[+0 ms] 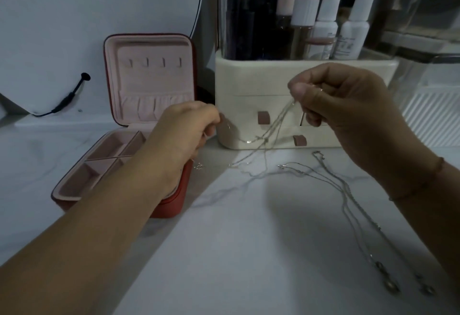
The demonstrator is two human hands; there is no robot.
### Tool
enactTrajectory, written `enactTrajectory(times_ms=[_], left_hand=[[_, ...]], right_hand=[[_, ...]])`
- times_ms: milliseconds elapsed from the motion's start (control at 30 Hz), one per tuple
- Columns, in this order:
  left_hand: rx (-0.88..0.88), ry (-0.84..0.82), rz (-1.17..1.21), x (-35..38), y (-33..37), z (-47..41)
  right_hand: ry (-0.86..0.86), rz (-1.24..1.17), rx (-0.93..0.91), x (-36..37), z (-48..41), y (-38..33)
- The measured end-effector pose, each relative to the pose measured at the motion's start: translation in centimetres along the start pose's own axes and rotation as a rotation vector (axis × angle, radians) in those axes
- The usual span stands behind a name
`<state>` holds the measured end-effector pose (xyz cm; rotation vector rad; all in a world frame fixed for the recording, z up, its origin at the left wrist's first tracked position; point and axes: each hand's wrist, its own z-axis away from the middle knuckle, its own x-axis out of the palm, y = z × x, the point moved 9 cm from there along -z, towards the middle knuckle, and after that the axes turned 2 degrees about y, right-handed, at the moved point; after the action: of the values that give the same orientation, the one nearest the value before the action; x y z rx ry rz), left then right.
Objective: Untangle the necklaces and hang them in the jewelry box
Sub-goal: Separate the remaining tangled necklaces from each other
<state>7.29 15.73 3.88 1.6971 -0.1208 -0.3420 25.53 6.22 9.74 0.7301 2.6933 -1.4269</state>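
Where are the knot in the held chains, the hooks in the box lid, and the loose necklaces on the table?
knot [264,139], head view, crossing strands.
hooks [146,62], head view, second hook.
loose necklaces [348,191], head view, mid-chain.

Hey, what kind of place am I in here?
Probably a dressing table at home: a round mirror, an organizer full of cosmetic bottles, and an open jewelry box on a marble-look top.

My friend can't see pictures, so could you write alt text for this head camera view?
Two hands, left hand and right hand, stretch tangled silver chains above a marble table. An open red jewelry box sits left; two more necklaces lie right.
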Motion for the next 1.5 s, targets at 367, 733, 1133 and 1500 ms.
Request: enactTrajectory(times_ms=[367, 733, 1133, 1500], left_hand=[[0.014, -0.356, 0.093, 4.5, 0.3, 2.6], [-0.115, -0.423, 0.265, 5.5, -0.7, 3.3], [-0.170, -0.402, 0.325, 5.5, -1.3, 2.9], [-0.079, -0.342, 0.128, 5.3, -1.5, 2.6]], right_hand=[[-0.362, -0.149, 0.141, 4.5, 1.4, 1.3], [-0.352, -0.064, 0.160, 4.2, 1.5, 1.2], [-0.438, -0.195, 0.288, 5.1, 2.1, 2.3], [-0.354, -0.093, 0.328, 4.8, 2.0, 3.4]])
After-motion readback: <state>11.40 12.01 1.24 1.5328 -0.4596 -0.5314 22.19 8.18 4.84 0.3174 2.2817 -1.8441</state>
